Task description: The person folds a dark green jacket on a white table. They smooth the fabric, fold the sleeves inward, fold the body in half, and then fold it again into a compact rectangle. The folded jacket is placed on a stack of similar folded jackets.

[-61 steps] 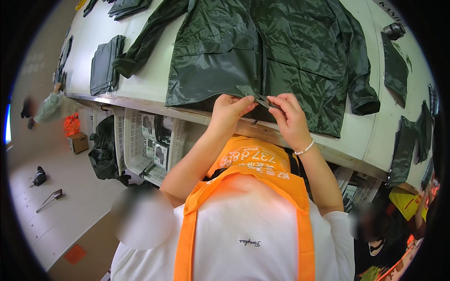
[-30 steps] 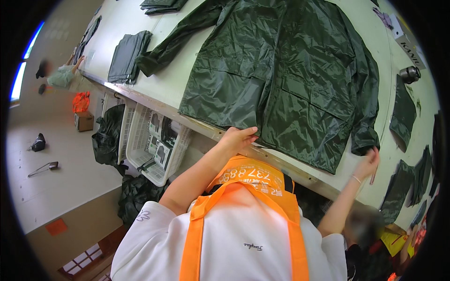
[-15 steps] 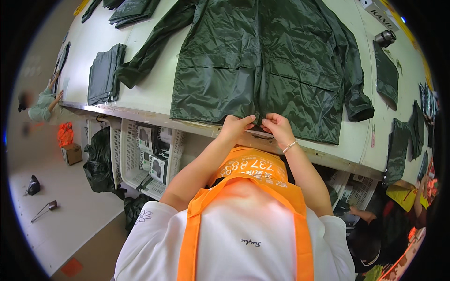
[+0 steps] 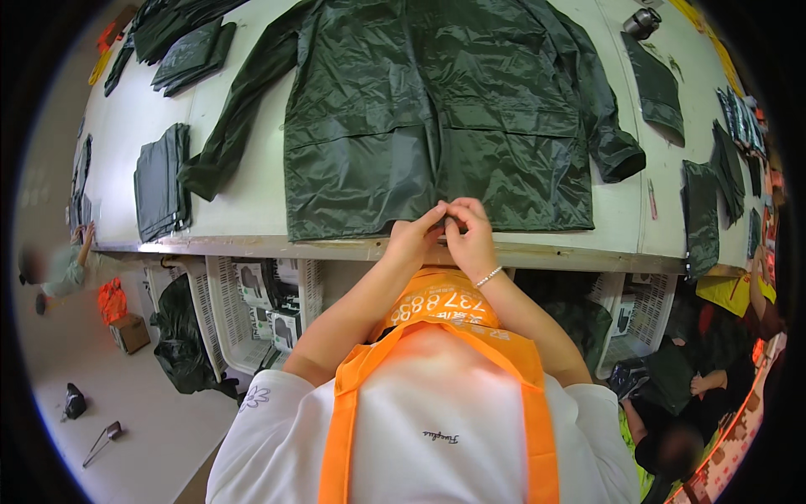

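A dark green raincoat (image 4: 361,160) with a shiny surface lies spread on the table, its bottom hem along the near edge and its sleeves out to both sides. At the lower end of its front opening, my left hand (image 4: 411,238) pinches the hem between thumb and fingers. Right beside it my right hand (image 4: 472,239), with a bracelet at the wrist, is closed on the same spot, fingertips almost touching the left ones. What exactly lies between the fingertips is hidden.
Folded green garments (image 4: 163,183) lie left on the table (image 4: 227,239), and more green pieces (image 4: 701,210) to the right, near a metal canister (image 4: 642,23) and a pen-like red tool (image 4: 652,200). Below stand white baskets (image 4: 312,290) with boxes. Co-workers (image 4: 714,382) are at both sides.
My hands have come closer together at the raincoat's front hem, the right one moving in toward the left. The view has turned slightly, so the table edge now runs more level.
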Motion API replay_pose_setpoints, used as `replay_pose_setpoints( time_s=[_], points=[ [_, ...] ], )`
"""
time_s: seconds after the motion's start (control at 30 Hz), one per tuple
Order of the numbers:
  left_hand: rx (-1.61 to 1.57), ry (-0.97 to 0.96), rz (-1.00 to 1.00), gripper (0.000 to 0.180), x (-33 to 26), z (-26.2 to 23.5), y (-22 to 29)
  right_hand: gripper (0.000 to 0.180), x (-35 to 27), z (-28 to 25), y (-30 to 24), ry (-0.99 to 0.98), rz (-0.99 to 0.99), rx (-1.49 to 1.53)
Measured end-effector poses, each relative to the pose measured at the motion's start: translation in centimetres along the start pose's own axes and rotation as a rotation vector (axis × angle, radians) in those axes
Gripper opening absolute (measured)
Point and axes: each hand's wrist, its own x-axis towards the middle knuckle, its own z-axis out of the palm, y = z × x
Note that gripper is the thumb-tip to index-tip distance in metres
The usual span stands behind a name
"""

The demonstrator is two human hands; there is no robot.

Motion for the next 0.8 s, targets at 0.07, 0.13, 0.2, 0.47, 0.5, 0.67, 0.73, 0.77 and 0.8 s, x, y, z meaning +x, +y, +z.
replay_pose_setpoints(
  time_s=[0.07, 0.13, 0.2, 0.47, 0.5, 0.67, 0.73, 0.77, 0.8],
  points=[
    [-0.062, 0.013, -0.038, 0.019, 1.3, -1.4, -1.2, 0.036, -0.1, -0.3, 0.4, -0.083, 0.146, 0.136],
    [-0.097, 0.024, -0.053, 0.016, 1.4, -0.9, -1.3, 0.039, 0.1, -1.2, 3.0, -0.175, 0.162, 0.238],
    [-0.042, 0.080, -0.017, 0.017, 0.8, -0.7, -1.1, 0.039, 1.4, -2.8, 3.1, -0.369, 0.312, 0.399],
    [0.664, 0.639, 0.223, 0.020, -2.4, -7.0, 0.2, 0.019, 22.3, -17.4, 3.1, -0.081, -0.082, -0.064],
    [0.639, 0.747, 0.269, 0.022, -2.9, -9.7, -0.5, 0.016, 26.2, -20.0, 4.9, 0.036, -0.206, -0.206],
    [1.086, 1.703, 0.719, 0.057, -3.6, -11.0, 4.4, 0.097, 35.9, -26.1, 10.6, 0.058, 0.109, -0.932],
    [1.216, 1.439, 1.171, 0.063, -3.4, -5.4, 7.0, 0.060, 35.5, -24.1, 10.7, -0.351, 0.180, -0.747],
    [1.126, 1.178, 1.127, 0.060, -2.4, -1.5, 7.6, 0.038, 33.4, -21.9, 9.6, -0.315, 0.059, -0.688],
    [0.940, 0.832, 0.934, 0.060, -0.9, 3.1, 8.7, 0.034, 31.6, -19.7, 11.0, -0.262, -0.058, -0.588]
  ],
)
